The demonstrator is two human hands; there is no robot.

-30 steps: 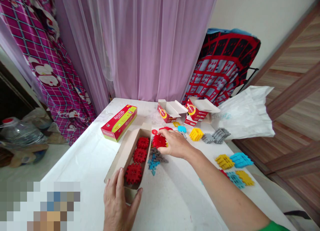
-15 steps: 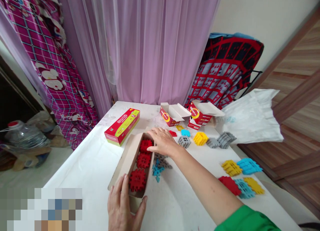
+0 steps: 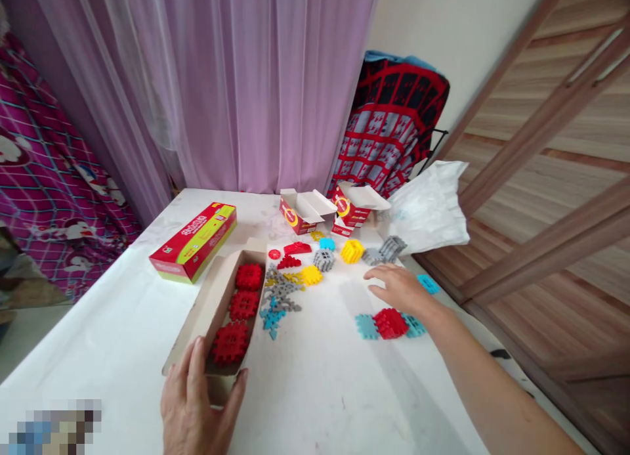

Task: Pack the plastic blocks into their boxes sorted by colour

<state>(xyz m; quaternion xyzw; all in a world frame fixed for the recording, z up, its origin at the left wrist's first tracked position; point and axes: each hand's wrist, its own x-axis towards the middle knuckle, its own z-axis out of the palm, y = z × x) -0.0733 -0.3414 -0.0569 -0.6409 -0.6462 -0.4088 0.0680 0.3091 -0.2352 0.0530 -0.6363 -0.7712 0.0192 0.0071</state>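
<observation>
An open cardboard box (image 3: 201,317) lies lengthwise on the table and holds red notched plastic building blocks (image 3: 232,343) in a row. At its near end, my left hand (image 3: 199,396) grips the box, fingers on the left side and thumb on the right. My right hand (image 3: 396,289) is held over the right part of the table, fingers loosely stretched and nothing visible in them. Below it lie a red block (image 3: 391,324) and a light-blue block (image 3: 367,326). Just beyond its fingertips are grey blocks (image 3: 392,247) and a yellow block (image 3: 352,251).
Loose grey pieces (image 3: 283,291) and blue pieces (image 3: 272,316) lie right of the box. A closed red-and-green box (image 3: 194,241) stands to the left. Open red boxes (image 3: 298,218) and a white bag (image 3: 430,209) are at the back. Wooden doors (image 3: 536,179) stand at right.
My right hand has left the far end of the box and moved right over the blocks. The view has turned right. My left hand stays at the box's near end.
</observation>
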